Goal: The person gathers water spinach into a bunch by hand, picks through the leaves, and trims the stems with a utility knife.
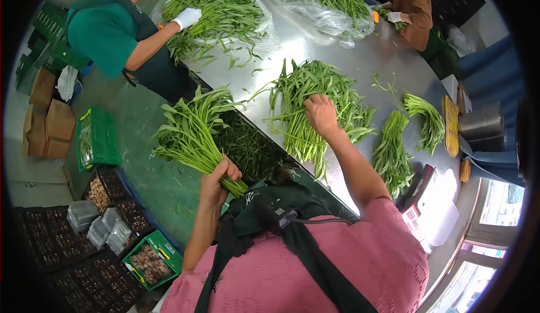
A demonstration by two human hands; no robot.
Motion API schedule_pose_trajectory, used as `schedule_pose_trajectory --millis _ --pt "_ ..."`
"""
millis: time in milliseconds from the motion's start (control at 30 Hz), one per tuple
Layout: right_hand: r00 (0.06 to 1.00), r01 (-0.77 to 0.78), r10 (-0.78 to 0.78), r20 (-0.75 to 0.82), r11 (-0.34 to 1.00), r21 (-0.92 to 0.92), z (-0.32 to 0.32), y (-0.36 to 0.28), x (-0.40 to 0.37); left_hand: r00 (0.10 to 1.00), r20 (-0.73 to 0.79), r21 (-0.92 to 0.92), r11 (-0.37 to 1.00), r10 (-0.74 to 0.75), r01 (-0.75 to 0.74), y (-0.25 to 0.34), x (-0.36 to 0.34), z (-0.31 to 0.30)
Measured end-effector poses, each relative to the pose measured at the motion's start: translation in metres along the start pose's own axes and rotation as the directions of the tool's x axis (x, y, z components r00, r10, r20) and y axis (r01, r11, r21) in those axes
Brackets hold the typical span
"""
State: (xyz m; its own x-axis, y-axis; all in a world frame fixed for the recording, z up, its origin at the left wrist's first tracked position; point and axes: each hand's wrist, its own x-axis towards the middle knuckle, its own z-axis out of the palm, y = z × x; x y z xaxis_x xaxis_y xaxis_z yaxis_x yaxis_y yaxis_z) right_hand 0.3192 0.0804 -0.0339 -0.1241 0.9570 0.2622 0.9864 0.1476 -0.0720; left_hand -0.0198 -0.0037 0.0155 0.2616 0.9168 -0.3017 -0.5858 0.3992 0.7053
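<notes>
My left hand (221, 179) is wrapped round the lower stems of a leafy green bunch (194, 127), whose leaves fan out up and to the left, beyond the table edge. On the metal table lies a loose pile of greens (304, 105). My right hand (322, 113) rests on this pile with its fingers curled down into the stems; the fingertips are hidden, so what they grip is unclear. To the right lie two separate bunches, one nearer (392, 155) and one farther (426, 122).
Two co-workers in gloves handle greens, one at upper left (107, 32), one at upper right (413, 15). Bagged greens (216, 9) lie on the far table (292, 46). A scale (416, 192) is at right. Below the edge is a bin of greens (244, 147); crates (98, 138) stand left.
</notes>
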Motion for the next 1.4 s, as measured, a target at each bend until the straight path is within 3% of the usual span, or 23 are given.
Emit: schedule_pose_trajectory --millis 200,267,400,467,533,600,667,700,767,800,867,900,1033,1167,1233,1267,1333,1400 --pt "0.998 0.069 -0.069 -0.016 0.998 0.004 -0.015 -0.034 0.009 0.997 -0.054 0.0 0.998 0.061 -0.061 0.0 -0.012 -0.008" --pt "0.964 0.229 -0.243 0.105 0.965 0.132 -0.009 -0.068 0.001 0.994 -0.08 -0.002 0.997 0.07 -0.071 0.001 -0.013 -0.011" --pt "0.908 0.411 -0.4 -0.12 0.807 0.424 0.01 -0.137 -0.018 0.987 -0.115 -0.016 0.993 0.113 -0.115 0.002 -0.011 -0.016" --pt "0.907 0.412 -0.399 -0.136 0.773 0.482 0.015 -0.141 -0.021 0.987 -0.107 -0.012 0.993 0.118 -0.12 0.004 -0.012 -0.018" --pt "0.945 0.275 -0.325 0.02 0.83 0.486 0.013 -0.128 -0.016 0.988 -0.101 -0.02 0.993 0.115 -0.118 0.005 -0.013 -0.016" --pt "0.965 0.25 -0.258 -0.049 0.85 0.463 0.01 -0.107 -0.014 0.988 -0.103 -0.021 0.993 0.114 -0.117 0.004 -0.013 -0.015" --pt "0.993 0.098 -0.054 -0.104 0.871 0.481 0.015 -0.085 -0.016 0.988 -0.103 -0.021 0.992 0.118 -0.121 0.003 -0.013 -0.016" --pt "0.993 0.1 -0.057 -0.103 0.872 0.48 0.012 -0.075 -0.017 0.991 -0.078 -0.013 0.994 0.108 -0.11 0.003 -0.013 -0.018" --pt "0.995 -0.096 0.085 0.051 0.956 0.279 0.009 -0.059 -0.016 0.994 -0.049 -0.004 0.995 0.099 -0.1 0.002 -0.012 -0.018" --pt "0.995 -0.096 0.087 0.046 0.956 0.276 0.01 -0.054 -0.014 0.993 -0.071 -0.011 0.996 0.091 -0.092 0.002 -0.01 -0.017" --pt "0.914 -0.329 0.3 0.272 0.942 0.067 0.011 -0.048 -0.01 0.993 -0.087 -0.018 0.997 0.079 -0.081 0.003 -0.009 -0.014" --pt "0.875 -0.398 0.371 0.312 0.917 0.027 0.011 -0.049 -0.007 0.994 -0.08 -0.004 0.997 0.075 -0.076 0.004 -0.008 -0.013" --pt "0.819 -0.448 0.447 0.361 0.89 -0.086 0.013 -0.052 0.002 0.997 -0.035 -0.008 0.998 0.068 -0.068 0.005 -0.005 -0.009" --pt "0.848 -0.46 0.45 0.279 0.887 -0.031 0.017 -0.048 -0.017 0.996 -0.031 -0.004 0.996 0.084 -0.084 0.007 -0.006 -0.003" --pt "0.818 -0.537 0.575 0.026 0.745 0.396 0.015 -0.037 -0.031 0.995 -0.032 -0.008 0.996 0.09 -0.09 0.007 -0.007 -0.001" --pt "0.802 -0.474 0.588 -0.105 0.733 0.488 0.012 -0.03 -0.035 0.995 -0.037 -0.012 0.995 0.094 -0.095 0.006 -0.006 -0.003" --pt "0.715 -0.318 0.683 -0.149 0.508 0.8 0.0 -0.02 -0.035 0.996 -0.018 -0.019 0.996 0.09 -0.09 0.004 -0.006 -0.009" --pt "0.681 -0.254 0.724 -0.109 0.373 0.892 -0.017 -0.015 -0.037 0.997 -0.016 -0.024 0.996 0.08 -0.08 0.005 -0.005 -0.009"
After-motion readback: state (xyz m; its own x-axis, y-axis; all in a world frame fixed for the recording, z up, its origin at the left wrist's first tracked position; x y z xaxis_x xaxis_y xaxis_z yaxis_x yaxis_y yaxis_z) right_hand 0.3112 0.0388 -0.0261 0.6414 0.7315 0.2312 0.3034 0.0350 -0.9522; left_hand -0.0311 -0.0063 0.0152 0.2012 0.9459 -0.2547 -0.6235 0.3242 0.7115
